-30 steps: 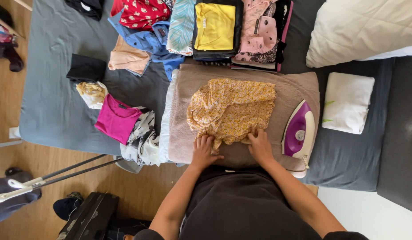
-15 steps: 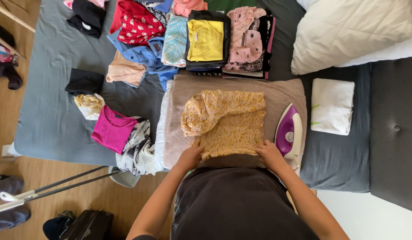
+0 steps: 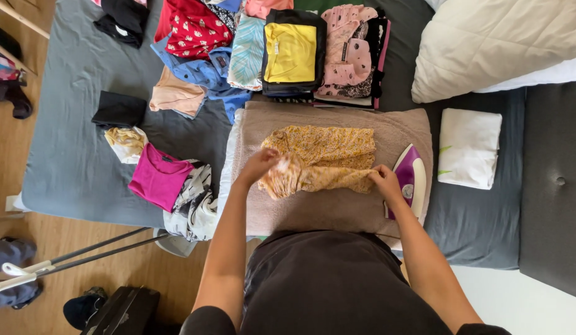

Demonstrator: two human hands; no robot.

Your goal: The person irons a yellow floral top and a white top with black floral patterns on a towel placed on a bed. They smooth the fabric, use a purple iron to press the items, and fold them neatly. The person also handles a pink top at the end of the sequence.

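You stand at the edge of a bed covered with a grey sheet, and the working surface is a beige-brown towel spread flat over it as an ironing pad. Every position below is given relative to this towel.

On the middle of the towel lies a mustard-yellow garment of thin floral-print fabric. Its far portion lies flat; its near edge is lifted and rolled over toward the far side, which reads as a fold line being formed. The cloth looks light and creases easily.

Your left hand is closed on the near left corner of the garment, bunching the fabric. Your right hand pinches the near right end of the same fold. The hands are well apart, one at each end, which keeps the fold edge taut and straight.

At the right edge of the towel, just beside your right hand, a purple and white steam iron is parked clear of the fabric.

Beyond the far edge of the towel, a folded yellow top on a dark stack sits among other folded clothes. Left of the towel lies a magenta top. Right of the towel lies a small white folded cloth.
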